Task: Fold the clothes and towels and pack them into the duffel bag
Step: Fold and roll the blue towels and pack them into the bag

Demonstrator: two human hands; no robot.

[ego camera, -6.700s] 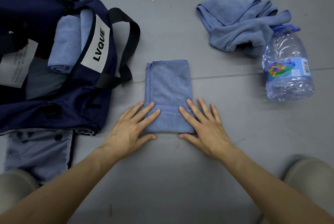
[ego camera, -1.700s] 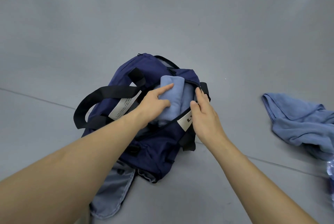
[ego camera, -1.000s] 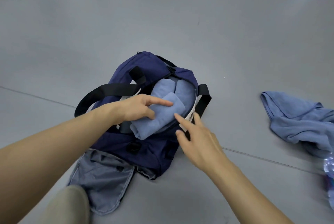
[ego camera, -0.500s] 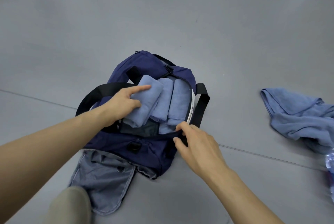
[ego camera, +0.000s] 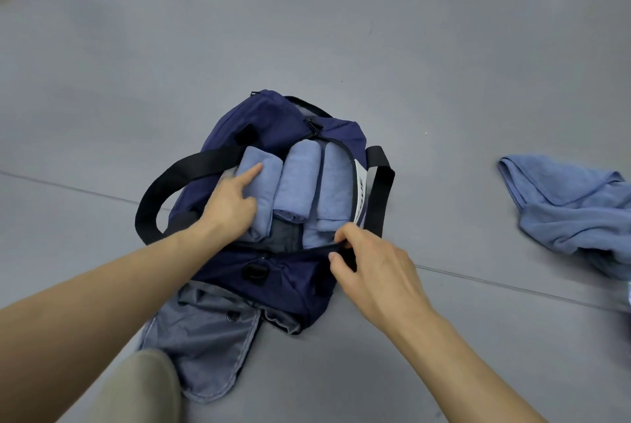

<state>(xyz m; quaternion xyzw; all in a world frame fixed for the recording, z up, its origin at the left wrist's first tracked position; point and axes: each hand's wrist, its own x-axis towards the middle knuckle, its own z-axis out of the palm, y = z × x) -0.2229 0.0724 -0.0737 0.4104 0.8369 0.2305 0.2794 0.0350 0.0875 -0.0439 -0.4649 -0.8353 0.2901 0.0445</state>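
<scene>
I am looking down at the navy duffel bag (ego camera: 273, 115) on the floor (ego camera: 409, 47), its mouth gaping toward me. Three rolled blue towels are lying in it side by side, each with its long axis running away from me, along the length of the bag. My left hand (ego camera: 232, 207) is bearing on the left roll (ego camera: 269, 177): the forefinger is stretching straight up its top, and the other fingers are curling in against its side, next to the middle roll (ego camera: 297, 180). My right hand (ego camera: 372, 269) is pinching the near rim of the bag between thumb and fingers, just below the end of the right roll (ego camera: 336, 183), and seems to be holding the mouth wide.

What the next move is hanging on, as I am judging it, is that the left roll is sitting under my left hand, parallel with its neighbours and tight against the bag's left wall, where a black strap (ego camera: 160, 190) is looping out. Any push has to go down, not across, or the roll will be riding up onto the middle one.

The loose towel (ego camera: 573, 204) is lying crumpled on the floor well apart from the bag, off to my right, so the right hand is the nearer one for it. A grey garment (ego camera: 205, 337) is lying flat under the bag's near end, not yet folded, closer to the left hand.
</scene>
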